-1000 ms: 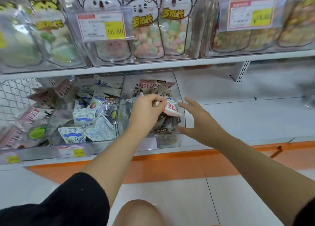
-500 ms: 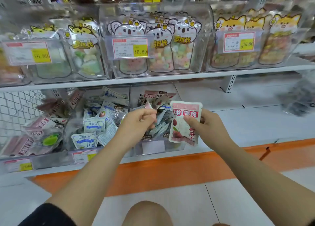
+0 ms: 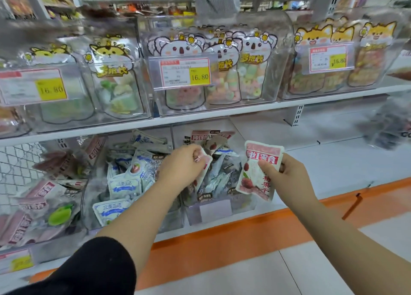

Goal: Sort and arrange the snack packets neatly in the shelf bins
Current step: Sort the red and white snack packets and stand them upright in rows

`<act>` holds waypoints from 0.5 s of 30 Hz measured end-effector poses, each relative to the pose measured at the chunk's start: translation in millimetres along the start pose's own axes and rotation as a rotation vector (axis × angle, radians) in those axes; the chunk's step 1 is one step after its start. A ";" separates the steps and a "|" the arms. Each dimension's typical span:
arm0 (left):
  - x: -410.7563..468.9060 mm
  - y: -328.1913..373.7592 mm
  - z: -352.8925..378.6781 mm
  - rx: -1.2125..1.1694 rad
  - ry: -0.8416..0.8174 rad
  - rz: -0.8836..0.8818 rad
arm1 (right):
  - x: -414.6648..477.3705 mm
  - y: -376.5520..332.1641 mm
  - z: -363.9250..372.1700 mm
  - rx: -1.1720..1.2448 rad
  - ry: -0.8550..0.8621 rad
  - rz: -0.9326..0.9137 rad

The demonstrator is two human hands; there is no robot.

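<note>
Pink packet [image 3: 258, 168] now gripped in the right hand [image 3: 289, 179], out of the bin [image 3: 222, 210]; left hand [image 3: 180, 168] pinches another packet [image 3: 205, 164] to sort

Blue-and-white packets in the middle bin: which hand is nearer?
Left. The left hand, pinching a pink packet, is just right of the blue-and-white packets; the right hand, holding the red-labelled packet, is farther right.

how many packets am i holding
2: a pink packet pinched by the left hand over the bin, a red-labelled packet in the right hand; more may be hidden.
</note>
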State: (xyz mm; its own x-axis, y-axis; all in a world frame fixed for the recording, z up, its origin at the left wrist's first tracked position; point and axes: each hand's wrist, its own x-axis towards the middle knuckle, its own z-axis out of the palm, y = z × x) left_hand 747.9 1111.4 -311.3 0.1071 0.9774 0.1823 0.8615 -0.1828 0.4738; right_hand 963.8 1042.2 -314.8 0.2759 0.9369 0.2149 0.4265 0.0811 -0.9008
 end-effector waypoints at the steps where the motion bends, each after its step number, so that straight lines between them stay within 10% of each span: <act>1: 5.8 2.6 3.1 0.131 -0.019 0.007 | 0.1 1.6 1.5 0.007 0.007 0.005; 5: 20.1 10.9 21.8 0.532 -0.108 -0.014 | 0.4 6.0 4.5 0.012 0.001 0.017; 15: 9.3 3.2 14.6 0.298 0.109 -0.073 | 6.3 4.9 4.2 0.099 -0.145 0.021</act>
State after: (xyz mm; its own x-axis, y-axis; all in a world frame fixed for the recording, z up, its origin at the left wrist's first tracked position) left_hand 759.0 1121.4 -320.7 -0.0004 0.9667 0.2560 0.9740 -0.0577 0.2193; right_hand 964.1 1049.9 -319.4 0.1538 0.9773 0.1458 0.3331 0.0877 -0.9388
